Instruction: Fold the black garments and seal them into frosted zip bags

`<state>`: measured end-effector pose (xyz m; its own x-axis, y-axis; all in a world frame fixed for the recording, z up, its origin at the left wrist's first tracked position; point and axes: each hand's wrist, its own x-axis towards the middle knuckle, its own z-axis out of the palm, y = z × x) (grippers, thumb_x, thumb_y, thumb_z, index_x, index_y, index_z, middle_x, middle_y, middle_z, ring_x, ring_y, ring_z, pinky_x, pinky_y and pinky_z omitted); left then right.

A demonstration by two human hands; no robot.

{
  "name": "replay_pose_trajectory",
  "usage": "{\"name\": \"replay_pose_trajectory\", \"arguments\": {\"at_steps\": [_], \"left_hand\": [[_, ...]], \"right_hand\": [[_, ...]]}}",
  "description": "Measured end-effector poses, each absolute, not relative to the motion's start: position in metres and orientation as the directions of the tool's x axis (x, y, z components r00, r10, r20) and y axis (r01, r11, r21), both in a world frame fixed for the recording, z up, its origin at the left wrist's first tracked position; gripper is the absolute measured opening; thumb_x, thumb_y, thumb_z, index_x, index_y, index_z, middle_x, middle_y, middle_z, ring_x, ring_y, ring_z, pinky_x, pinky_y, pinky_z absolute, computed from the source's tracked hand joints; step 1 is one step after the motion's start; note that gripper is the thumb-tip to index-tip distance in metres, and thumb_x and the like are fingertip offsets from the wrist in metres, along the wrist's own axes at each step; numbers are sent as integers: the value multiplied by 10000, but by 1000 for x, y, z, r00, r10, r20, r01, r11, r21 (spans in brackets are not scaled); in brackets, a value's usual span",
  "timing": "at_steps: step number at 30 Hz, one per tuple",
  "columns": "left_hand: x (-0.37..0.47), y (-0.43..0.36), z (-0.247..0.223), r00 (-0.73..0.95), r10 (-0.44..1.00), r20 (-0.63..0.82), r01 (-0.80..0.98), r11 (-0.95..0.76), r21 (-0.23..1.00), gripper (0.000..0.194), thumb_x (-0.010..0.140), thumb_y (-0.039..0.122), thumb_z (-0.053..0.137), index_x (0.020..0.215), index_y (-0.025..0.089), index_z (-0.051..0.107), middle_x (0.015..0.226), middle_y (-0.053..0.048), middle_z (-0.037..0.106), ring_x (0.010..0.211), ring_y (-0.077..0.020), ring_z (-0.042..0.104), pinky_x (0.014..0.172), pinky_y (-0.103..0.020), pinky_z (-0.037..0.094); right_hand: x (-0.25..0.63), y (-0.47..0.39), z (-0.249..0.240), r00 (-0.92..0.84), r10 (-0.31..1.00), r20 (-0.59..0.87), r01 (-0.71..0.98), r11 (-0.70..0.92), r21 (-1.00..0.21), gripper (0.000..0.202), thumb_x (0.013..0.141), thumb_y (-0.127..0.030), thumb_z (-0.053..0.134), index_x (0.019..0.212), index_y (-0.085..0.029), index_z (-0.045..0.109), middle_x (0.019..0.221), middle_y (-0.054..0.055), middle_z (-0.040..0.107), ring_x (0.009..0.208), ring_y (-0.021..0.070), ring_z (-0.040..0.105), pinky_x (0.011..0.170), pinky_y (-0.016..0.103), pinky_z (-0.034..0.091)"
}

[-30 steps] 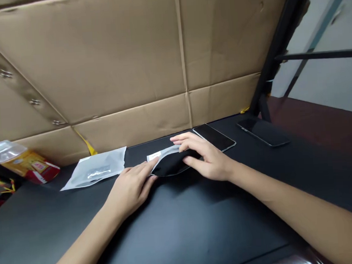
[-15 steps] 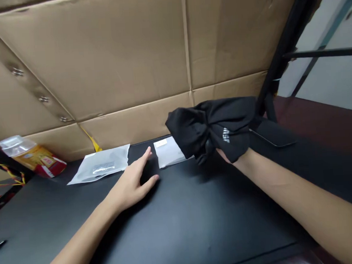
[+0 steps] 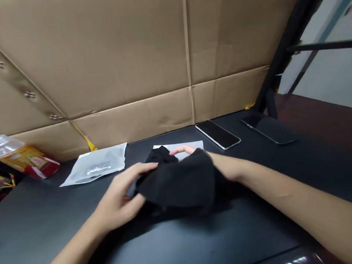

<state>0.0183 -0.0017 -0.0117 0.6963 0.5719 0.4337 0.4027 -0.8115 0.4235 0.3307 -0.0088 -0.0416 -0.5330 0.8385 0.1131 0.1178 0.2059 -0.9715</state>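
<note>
A crumpled piece of black cloth [image 3: 182, 184] is held between my two hands above the middle of the dark table. My left hand [image 3: 122, 196] is closed on its left edge, fingers over the top and thumb below. My right hand [image 3: 226, 164] grips it from behind on the right; one finger shows above the fold and the rest are hidden. Just behind the cloth lies a white plastic pouch [image 3: 198, 145], partly covered by the cloth and my right hand.
A frosted zip bag [image 3: 101, 164] with something dark inside lies at left, near a tipped yellow-red package [image 3: 35, 160]. Two phones lie at back right: one silver-edged [image 3: 218, 134], one dark [image 3: 269, 128]. A cardboard wall [image 3: 128, 59] backs the table [image 3: 172, 249].
My right hand has brought the cloth left and down, nearer to me, uncovering the phones. My left hand, apart from the cloth before, has taken hold of its left edge.
</note>
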Motion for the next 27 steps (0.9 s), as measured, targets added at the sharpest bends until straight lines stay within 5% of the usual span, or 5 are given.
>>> {"name": "replay_pose_trajectory", "arguments": {"at_steps": [4,11,18,24,27], "left_hand": [[3,6,-3,659,604,448,286,-752,594,202,1035,228,543,1148,255,708,1046,-54,816,1179,-274,740,1036,-448,606],[14,8,-3,314,677,665,613,-680,403,175,1026,291,555,969,244,713,976,-30,675,953,-197,665,900,-375,570],[9,1,4,591,806,29,734,-553,394,506,933,497,703,1370,274,581,877,14,700,698,-179,654,592,-283,529],[5,-4,21,556,558,616,664,-744,73,257,971,206,585,1197,283,681,1051,-23,771,918,-211,716,848,-378,598],[-3,-24,33,671,445,592,565,-825,-21,365,941,215,638,1232,413,736,1110,22,817,926,-245,736,857,-423,606]], "right_hand": [[330,0,-30,-396,888,233,209,334,-919,332,1054,-429,583,1331,-251,627,1214,90,759,997,225,748,773,362,634],[332,5,-48,-547,777,311,720,627,-298,414,1033,-312,646,1434,-212,646,1461,133,667,1387,347,578,1174,562,451],[338,18,-49,-316,877,362,894,403,-194,286,1057,-276,574,1284,-181,719,1278,145,731,1192,324,667,1048,502,528],[338,23,-61,-222,931,291,931,291,-220,586,1046,-509,563,1465,-101,608,1554,269,564,1447,480,503,1126,682,454],[342,23,-62,-218,912,348,913,316,-256,702,1026,-400,596,1618,-70,413,1696,287,359,1593,475,294,1213,692,371]]}}
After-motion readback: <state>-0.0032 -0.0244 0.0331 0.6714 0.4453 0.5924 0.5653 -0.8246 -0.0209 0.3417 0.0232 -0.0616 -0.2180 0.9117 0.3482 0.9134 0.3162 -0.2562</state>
